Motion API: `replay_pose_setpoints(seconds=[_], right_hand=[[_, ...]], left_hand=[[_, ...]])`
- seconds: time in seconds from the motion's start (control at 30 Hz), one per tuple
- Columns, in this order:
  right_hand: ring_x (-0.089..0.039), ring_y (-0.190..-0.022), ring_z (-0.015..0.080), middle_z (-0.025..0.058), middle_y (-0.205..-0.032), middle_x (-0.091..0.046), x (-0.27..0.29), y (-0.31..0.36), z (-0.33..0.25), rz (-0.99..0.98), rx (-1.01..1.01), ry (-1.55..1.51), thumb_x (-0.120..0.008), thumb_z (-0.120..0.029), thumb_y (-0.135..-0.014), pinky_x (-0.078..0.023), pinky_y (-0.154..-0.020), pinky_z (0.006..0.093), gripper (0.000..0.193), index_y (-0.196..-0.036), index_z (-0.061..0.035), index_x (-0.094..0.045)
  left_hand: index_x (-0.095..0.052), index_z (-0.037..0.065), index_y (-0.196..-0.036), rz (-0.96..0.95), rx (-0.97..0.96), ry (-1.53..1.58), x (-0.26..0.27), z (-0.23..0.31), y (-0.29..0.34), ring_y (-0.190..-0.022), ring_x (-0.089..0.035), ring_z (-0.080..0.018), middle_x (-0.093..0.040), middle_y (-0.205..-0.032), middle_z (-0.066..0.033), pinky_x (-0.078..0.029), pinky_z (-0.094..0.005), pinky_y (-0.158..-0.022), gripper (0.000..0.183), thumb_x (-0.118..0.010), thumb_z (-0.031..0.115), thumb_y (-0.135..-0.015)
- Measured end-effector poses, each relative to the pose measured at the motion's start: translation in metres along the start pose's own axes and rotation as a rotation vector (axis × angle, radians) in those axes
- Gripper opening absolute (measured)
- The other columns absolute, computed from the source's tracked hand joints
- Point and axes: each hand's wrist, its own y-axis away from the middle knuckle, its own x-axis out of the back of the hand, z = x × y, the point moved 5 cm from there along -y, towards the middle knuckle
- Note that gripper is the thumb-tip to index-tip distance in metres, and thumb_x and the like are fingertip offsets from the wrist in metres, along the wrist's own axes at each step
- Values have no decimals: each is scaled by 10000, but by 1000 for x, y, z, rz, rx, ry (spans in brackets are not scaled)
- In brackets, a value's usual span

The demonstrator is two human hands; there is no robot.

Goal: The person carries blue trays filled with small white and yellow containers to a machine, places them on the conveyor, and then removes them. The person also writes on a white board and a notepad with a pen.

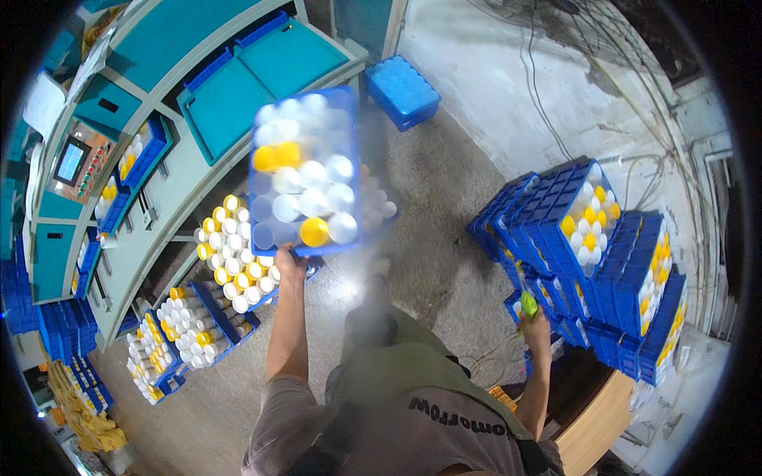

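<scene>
My left hand (291, 262) grips the near edge of a blue plastic crate (356, 170) and holds it up in front of me. White cylinders (315, 201) fill most of the crate's compartments, with a few yellow cylinders (315, 232) among them. The fingers under the crate are partly hidden. At the right, my right hand (537, 327) is closed around a small bright green tool (529, 305) with a narrow end. Its exact kind is hard to make out. This hand is beside the stacked blue crates (548, 226).
Crates of white and yellow cylinders (226, 246) stand on the floor at left, below a teal and grey machine (163, 186) with a control panel (77, 159). A light-blue crate (402, 87) sits near the back wall. A wooden board (597, 412) lies at lower right.
</scene>
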Motion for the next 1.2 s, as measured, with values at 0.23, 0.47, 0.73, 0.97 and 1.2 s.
replay_pose_setpoints(seconds=[0.23, 0.47, 0.73, 0.97, 1.2], right_hand=[[-631, -614, 188, 132, -790, -632, -58, -20, 34, -159, -37, -11, -624, -244, -865, -494, -425, 331, 413, -1139, 45, -512], [-629, -769, 260, 154, -871, -645, -27, -19, -17, 26, -99, -254, -738, -277, -760, -483, -668, 369, 523, -1121, 40, -532], [-619, -919, 371, 195, -976, -638, -6, -13, -39, -59, -250, 109, -754, -243, -663, -491, -773, 437, 619, -1154, -12, -455], [-588, -914, 227, 126, -1021, -607, 15, 26, 34, -10, -163, -509, -806, -268, -688, -470, -765, 350, 564, -1104, -24, -513], [-478, -742, 130, 2, -786, -505, -20, 38, 215, -166, -162, -1076, -791, -134, -705, -423, -681, 301, 338, -904, -67, -526]], left_hand=[[-527, 40, -1059, 139, -214, 245, -53, 89, -127, -663, -521, -249, -577, -899, -138, -493, -356, -550, 259, -415, 211, -900], [-302, 36, -1390, -131, -359, 112, -139, 216, -203, -1210, -390, -269, -370, -1372, -117, -393, -437, -967, 873, -676, 545, -786], [-434, 122, -1309, -578, 361, -496, -164, -121, -146, -1047, -556, -280, -548, -1178, -115, -470, -407, -904, 411, -445, 333, -956], [-434, -62, -1243, -1094, 809, -1025, -171, -437, 30, -1114, -525, -375, -516, -1235, -228, -449, -500, -956, 521, -572, 307, -902], [-449, -12, -1258, -1046, 728, -840, -327, -553, 242, -1056, -543, -324, -513, -1235, -169, -463, -438, -920, 567, -689, 286, -839]])
